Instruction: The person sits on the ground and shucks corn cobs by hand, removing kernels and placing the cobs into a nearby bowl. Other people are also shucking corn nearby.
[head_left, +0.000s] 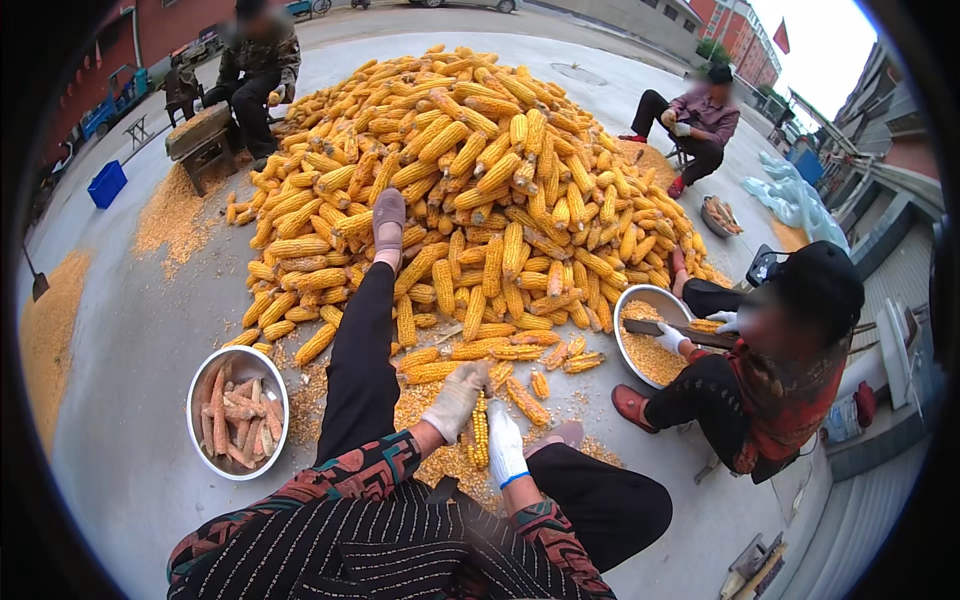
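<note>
Between my hands is a yellow corn cob (478, 436), upright in the picture, with darker gaps between some kernel rows. My left hand (457, 399), in a soiled pale work glove, is closed around its upper end. My right hand (507, 442), in a cleaner white glove with a blue cuff, presses along its right side; its fingertips are partly hidden. Loose kernels (431, 405) cover the ground under my hands, between my legs. Several whole and broken cobs (527, 401) lie just past my hands. A dark strip (442, 491) shows near my lap, its other end hidden.
A large heap of corn cobs (465, 172) rises ahead, my left foot against it. A metal basin (196, 420) of stripped cobs stands at left. At right, a person (787, 367) holds a board over a basin (626, 352) of kernels. Two more people sit beyond the heap.
</note>
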